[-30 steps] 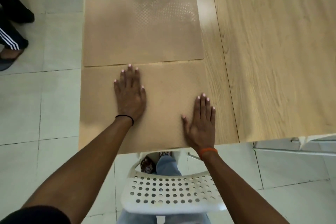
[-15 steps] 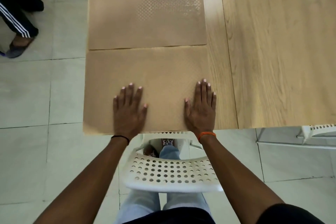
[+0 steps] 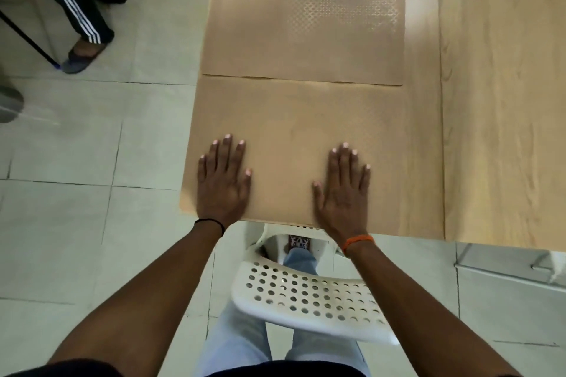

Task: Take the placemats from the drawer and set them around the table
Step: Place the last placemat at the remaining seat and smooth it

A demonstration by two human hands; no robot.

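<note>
Both hands, left hand (image 3: 223, 183) and right hand (image 3: 342, 190), are pressing flat, fingers straight and gripping nothing, on the near placemat (image 3: 303, 138) at the frame's centre. It is probably best squared by sliding it evenly until it is lining up with the tabletop (image 3: 502, 101) edge; its far edge seems to be meeting the far placemat (image 3: 303, 24).

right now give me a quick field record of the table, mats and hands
near placemat: flat at the table's near edge
far placemat: flat, its near edge meeting the near one
left hand: fingers straight, resting on near placemat
right hand: same, palm down
table: bare wood to the right
white chair: under the near edge
</note>
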